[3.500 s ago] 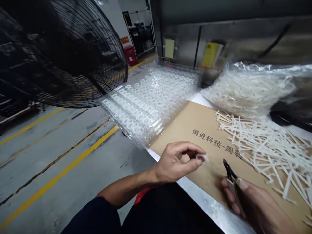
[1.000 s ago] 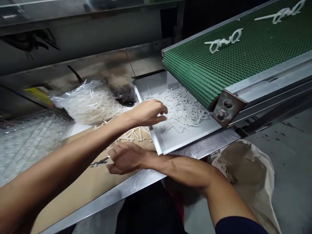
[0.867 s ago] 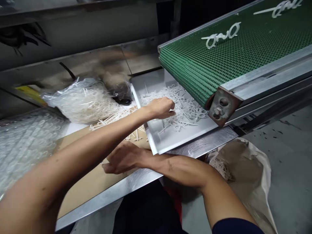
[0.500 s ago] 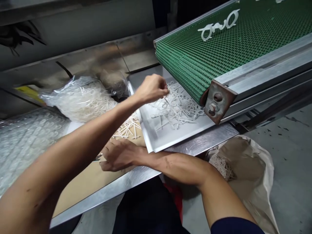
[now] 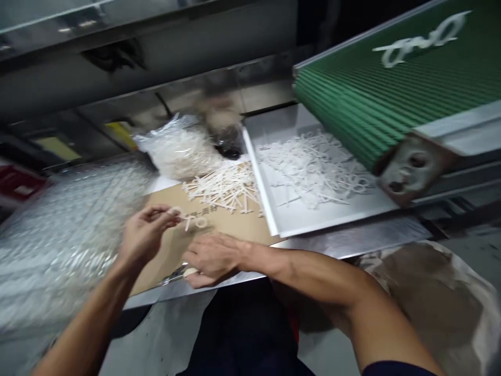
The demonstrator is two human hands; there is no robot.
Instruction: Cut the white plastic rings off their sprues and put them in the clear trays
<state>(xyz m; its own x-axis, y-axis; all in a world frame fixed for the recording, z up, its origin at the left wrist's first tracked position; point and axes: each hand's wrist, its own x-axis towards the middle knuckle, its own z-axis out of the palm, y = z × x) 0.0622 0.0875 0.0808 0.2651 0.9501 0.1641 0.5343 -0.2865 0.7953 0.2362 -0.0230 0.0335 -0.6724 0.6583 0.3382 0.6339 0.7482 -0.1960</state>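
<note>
Between the thumb and fingers of my left hand (image 5: 143,232) is a small white plastic piece with rings (image 5: 199,222), raised over the cardboard (image 5: 166,250). My right hand (image 5: 213,258) is closed, palm down, near the front edge of the bench. A slim metal tool (image 5: 174,274) sticks out of it to the left; its kind is mostly hidden and blurred. Behind both hands lies a heap of white plastic sticks with small ends (image 5: 230,185). Tangled ringed white pieces (image 5: 317,167) lie in the white tray (image 5: 270,209) on the right.
A green conveyor belt (image 5: 352,104) slopes over the tray, bearing a white ringed piece (image 5: 426,39). A clear bag of white parts (image 5: 182,149) stands behind the heap. Bubble wrap (image 5: 78,224) covers the left side. A large sack (image 5: 426,287) sits on the floor at right.
My left hand has moved from the tray leftward to above the cardboard, now carrying a white ringed piece. My right hand stays near the bench edge. The view has swung left.
</note>
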